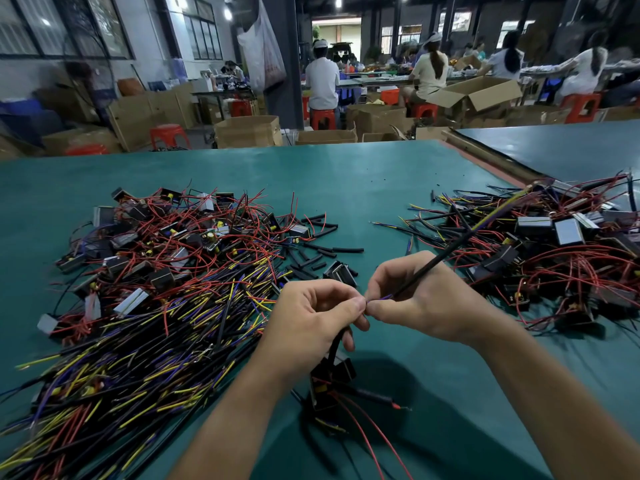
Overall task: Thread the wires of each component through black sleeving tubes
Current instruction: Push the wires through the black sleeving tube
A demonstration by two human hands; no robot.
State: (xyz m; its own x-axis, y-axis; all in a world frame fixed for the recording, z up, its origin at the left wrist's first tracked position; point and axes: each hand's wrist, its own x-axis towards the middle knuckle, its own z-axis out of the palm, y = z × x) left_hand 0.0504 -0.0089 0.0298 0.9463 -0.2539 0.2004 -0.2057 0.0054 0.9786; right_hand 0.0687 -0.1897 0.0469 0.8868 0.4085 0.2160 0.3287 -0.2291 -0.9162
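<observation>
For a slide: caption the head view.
Left hand pinches the purple wire at the black sleeving tube held by the right hand.

Bright ceiling lamps (pixel 338 1) glare overhead, background workers blurred, frame edges bowed by wide-angle distortion.

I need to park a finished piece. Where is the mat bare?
Bare: the far strip of the table beyond both heaps; the channel between left heap and right heap; the near mat right of the right hand. Crowded: both heaps, and the loose black tubes beside the left heap.
</observation>
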